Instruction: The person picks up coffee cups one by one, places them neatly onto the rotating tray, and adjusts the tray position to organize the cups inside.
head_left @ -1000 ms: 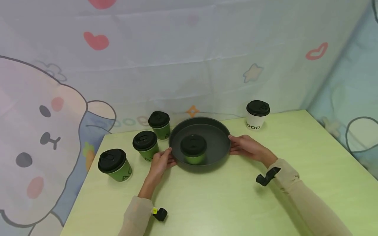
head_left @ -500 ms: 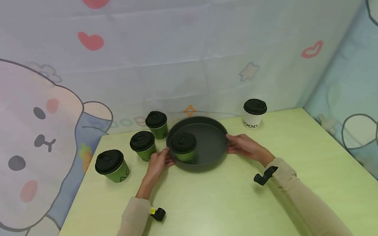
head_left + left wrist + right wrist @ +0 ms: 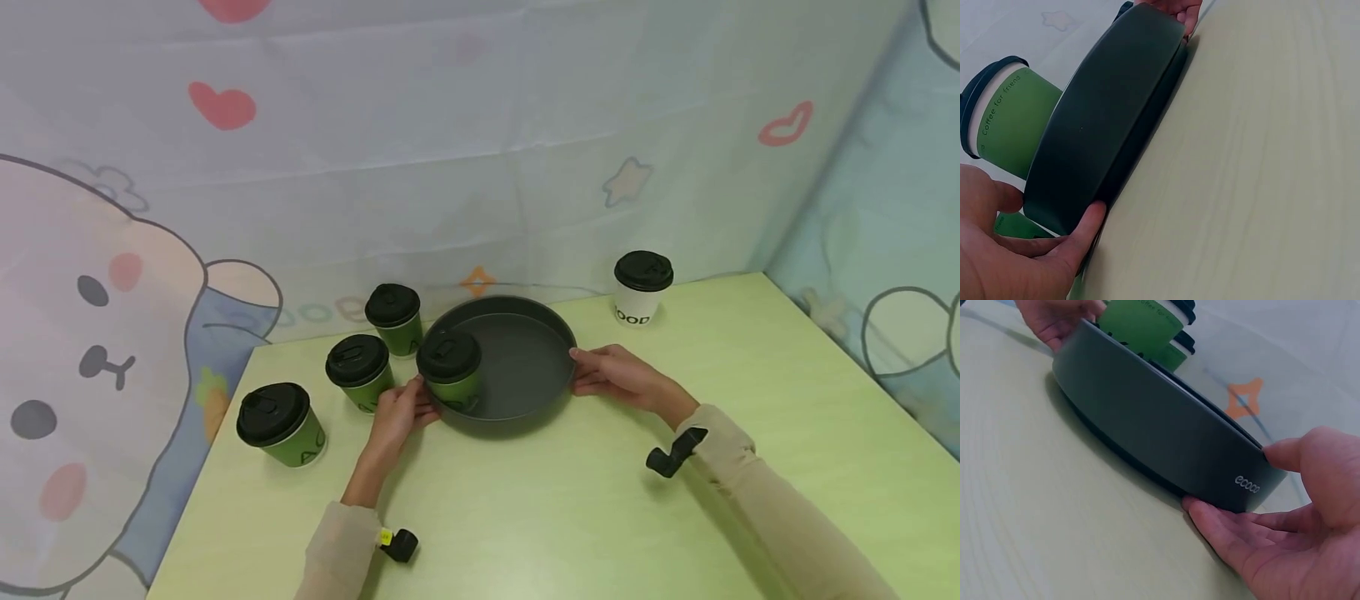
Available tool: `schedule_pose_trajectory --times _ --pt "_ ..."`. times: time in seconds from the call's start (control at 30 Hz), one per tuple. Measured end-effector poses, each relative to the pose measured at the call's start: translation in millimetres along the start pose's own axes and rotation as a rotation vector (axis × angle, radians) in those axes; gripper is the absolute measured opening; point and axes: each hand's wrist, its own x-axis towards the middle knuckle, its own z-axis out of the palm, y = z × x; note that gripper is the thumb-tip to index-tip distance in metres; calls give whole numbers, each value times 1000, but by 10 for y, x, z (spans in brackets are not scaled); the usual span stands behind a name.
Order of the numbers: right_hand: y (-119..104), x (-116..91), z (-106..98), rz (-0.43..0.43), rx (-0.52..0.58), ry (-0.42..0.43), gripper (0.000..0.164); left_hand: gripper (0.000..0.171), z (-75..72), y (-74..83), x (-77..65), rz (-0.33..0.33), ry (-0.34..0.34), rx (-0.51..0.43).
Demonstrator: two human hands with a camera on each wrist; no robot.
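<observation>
1. Closest to the viewer, 2 light sleeves (image 3: 341, 550) reach over the pale green table (image 3: 525, 508), each with a small black device (image 3: 675, 452) at the wrist.
2. The left hand (image 3: 395, 417) pinches the left edge of the tray: thumb at the upper side, fingers bent under the base.
3. The right hand (image 3: 618, 375) pinches the opposite edge, thumb on the rim, fingertips beneath; its lower fingers lie close together.
4. Between the 2 hands is the round dark grey tray (image 3: 528, 362), "ecoco" printed on its outer wall. A shadow lies under it; I cannot tell whether any part of the base touches the table.
5. A green cup (image 3: 452, 390) with a black lid stands inside the tray, at its left side, near the left hand.
6. Left of the tray, 3 more lidded green cups (image 3: 360, 375) stand in a slanting row; the middle 1 is just beside the left hand.
7. Farther right, near the table's back edge, stands 1 white cup (image 3: 637, 304) with a black lid.
8. Behind everything hangs a cartoon-printed cloth (image 3: 420, 108).
</observation>
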Motion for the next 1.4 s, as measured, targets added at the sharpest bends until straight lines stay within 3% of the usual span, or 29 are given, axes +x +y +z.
schedule_pose_trajectory --times 0.27,0.33,0.43,0.57,0.67,0.77,0.87,0.97,1.1,1.4 --pt "19 -82 -9 10 -3 -81 44 44 0 -5 6 -4 4 -4" --pt "-9 -111 -40 -17 -68 -68 48 44 2 -2 10 -1 0 -7" --pt "-107 -172 -94 -80 -242 20 55 44 9 5 5 -6 -3 -8" --pt "-334 -248 -153 -218 -584 203 61 43 10 9 -17 -22 1 -4" --pt "-540 -263 -200 -397 -769 308 59 43 5 4 -27 -28 5 -4" --pt "-744 -237 -289 -599 -879 387 60 44 -1 10 -24 -28 2 -3" --pt "-887 -179 -455 -696 -956 494 69 44 -2 28 -13 -26 1 5" --pt "-934 -108 -665 -678 -964 589 83 45 -4 43 -9 -21 -1 11" --pt "-865 -26 -912 -578 -894 654 99 43 -3 55 -7 -23 1 8" --pt "-583 90 -1188 -343 -725 607 113 44 20 33 -4 -25 -9 1"
